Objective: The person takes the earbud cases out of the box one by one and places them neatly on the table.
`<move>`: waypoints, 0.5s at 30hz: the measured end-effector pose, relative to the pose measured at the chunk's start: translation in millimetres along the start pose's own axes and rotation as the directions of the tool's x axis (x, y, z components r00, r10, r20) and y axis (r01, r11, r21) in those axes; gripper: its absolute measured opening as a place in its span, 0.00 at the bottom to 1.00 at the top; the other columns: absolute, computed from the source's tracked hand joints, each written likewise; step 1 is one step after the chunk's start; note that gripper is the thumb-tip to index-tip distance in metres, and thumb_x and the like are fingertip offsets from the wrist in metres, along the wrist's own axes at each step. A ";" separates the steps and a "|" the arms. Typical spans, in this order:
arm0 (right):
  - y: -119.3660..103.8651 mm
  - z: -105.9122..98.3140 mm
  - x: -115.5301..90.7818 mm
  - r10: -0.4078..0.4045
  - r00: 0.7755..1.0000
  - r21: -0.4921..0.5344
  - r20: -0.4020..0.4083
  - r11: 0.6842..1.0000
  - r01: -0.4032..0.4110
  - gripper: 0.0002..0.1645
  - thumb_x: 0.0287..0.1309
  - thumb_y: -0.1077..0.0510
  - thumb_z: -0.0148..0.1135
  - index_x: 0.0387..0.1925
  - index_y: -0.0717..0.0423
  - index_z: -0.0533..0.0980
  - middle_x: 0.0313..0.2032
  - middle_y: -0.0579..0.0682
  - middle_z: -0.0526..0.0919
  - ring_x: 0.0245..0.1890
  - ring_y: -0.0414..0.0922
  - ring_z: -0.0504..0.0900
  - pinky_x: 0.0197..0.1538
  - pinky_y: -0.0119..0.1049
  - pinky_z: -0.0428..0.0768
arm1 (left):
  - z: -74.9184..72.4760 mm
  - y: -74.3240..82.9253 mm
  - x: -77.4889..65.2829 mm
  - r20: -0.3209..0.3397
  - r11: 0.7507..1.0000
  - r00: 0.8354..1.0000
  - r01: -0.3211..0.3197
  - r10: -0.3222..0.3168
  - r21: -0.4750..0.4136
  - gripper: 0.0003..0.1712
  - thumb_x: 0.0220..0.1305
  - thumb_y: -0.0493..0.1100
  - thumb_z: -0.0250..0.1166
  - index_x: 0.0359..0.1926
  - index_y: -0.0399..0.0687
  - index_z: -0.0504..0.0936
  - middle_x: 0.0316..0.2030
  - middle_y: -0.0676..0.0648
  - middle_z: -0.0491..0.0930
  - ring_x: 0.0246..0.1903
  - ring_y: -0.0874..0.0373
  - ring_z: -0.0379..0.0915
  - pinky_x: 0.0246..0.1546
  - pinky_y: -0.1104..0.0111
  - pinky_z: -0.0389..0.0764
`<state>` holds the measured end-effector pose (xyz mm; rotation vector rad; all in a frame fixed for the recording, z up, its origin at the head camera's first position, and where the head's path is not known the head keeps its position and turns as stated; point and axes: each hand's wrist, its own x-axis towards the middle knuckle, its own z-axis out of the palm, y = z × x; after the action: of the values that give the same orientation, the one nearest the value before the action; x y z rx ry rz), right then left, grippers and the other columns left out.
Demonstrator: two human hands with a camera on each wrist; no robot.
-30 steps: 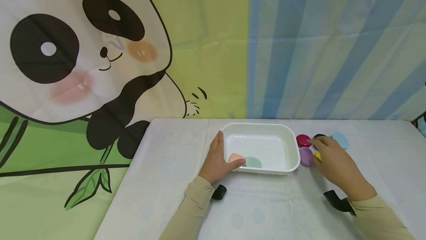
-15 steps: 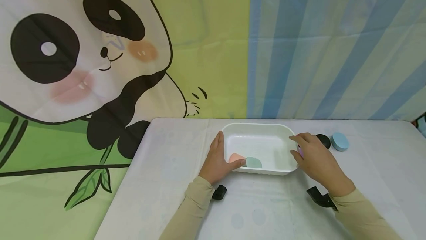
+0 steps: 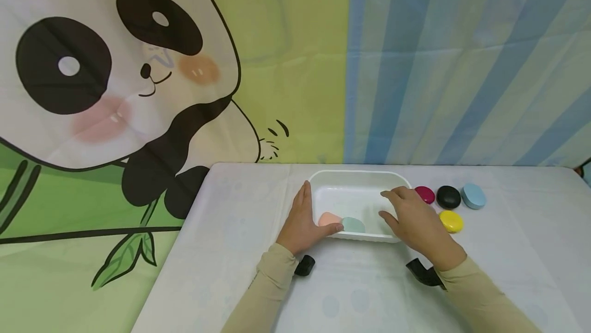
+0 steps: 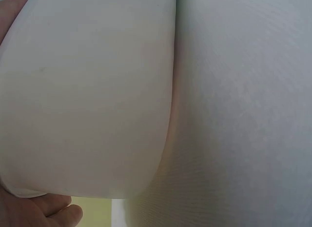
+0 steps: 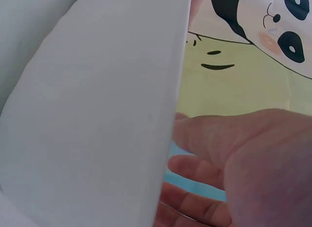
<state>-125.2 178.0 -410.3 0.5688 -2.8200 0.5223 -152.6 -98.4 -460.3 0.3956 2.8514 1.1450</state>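
A white rectangular tray (image 3: 360, 238) stands on the table. My left hand (image 3: 302, 225) grips its near left corner, fingers along the left side and thumb over the front rim. Inside the tray, by that thumb, lie a peach rounded piece (image 3: 329, 218) and a pale green one (image 3: 353, 224). My right hand (image 3: 417, 222) is over the tray's right end, thumb and forefinger apart with nothing seen between them. In the right wrist view the thumb (image 5: 209, 134) and fingers show past the tray wall (image 5: 97, 114). In the left wrist view the tray wall (image 4: 92, 100) hides most of the left hand.
Right of the tray lie a crimson disc (image 3: 425, 195), a black disc (image 3: 448, 197), a light blue disc (image 3: 473, 196) and a yellow disc (image 3: 451, 221). A white cloth covers the table (image 3: 360, 281). A panda-printed curtain (image 3: 286, 66) hangs behind.
My right hand has moved left from the discs to over the tray's right end. The yellow and black discs are uncovered; the purple disc is out of sight. The left hand stays.
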 end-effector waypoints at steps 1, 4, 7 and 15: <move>-2.1 1.0 1.0 0.001 1.000 0.000 0.008 1.000 -0.001 0.27 0.60 0.55 0.71 0.55 0.68 0.77 0.47 0.64 0.80 0.48 0.60 0.79 0.47 0.53 0.83 | 0.1 0.6 0.1 -0.001 1.000 1.000 0.001 -0.001 0.001 0.78 0.46 0.78 0.70 0.81 0.46 0.34 0.80 0.45 0.38 0.77 0.53 0.38 0.72 0.55 0.58; -8.1 4.1 4.1 0.005 0.999 0.007 0.034 1.000 -0.005 0.27 0.63 0.52 0.69 0.55 0.68 0.78 0.47 0.64 0.81 0.48 0.61 0.79 0.49 0.54 0.82 | 0.3 1.6 0.5 -0.001 1.000 1.000 0.005 -0.005 0.005 0.78 0.46 0.77 0.71 0.80 0.45 0.35 0.80 0.45 0.38 0.77 0.52 0.39 0.72 0.55 0.59; -14.2 6.8 7.3 0.014 0.997 0.034 0.071 0.999 -0.017 0.27 0.66 0.50 0.66 0.55 0.69 0.78 0.48 0.65 0.81 0.49 0.61 0.80 0.53 0.55 0.80 | 0.3 1.8 0.8 0.004 1.000 1.000 0.007 -0.007 0.007 0.78 0.45 0.76 0.71 0.80 0.45 0.34 0.80 0.45 0.38 0.77 0.52 0.39 0.71 0.55 0.60; -23.2 13.9 20.9 0.034 0.977 0.105 0.209 0.993 -0.057 0.30 0.66 0.46 0.64 0.56 0.68 0.77 0.46 0.62 0.83 0.47 0.58 0.82 0.54 0.55 0.79 | -0.6 1.6 1.4 0.017 1.000 1.000 0.015 -0.015 0.010 0.80 0.44 0.73 0.74 0.80 0.44 0.34 0.80 0.44 0.38 0.77 0.51 0.41 0.70 0.55 0.62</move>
<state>-136.5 145.7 -410.3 0.6139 -3.0218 0.6671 -153.7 -97.3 -458.7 0.3820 2.8412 1.1199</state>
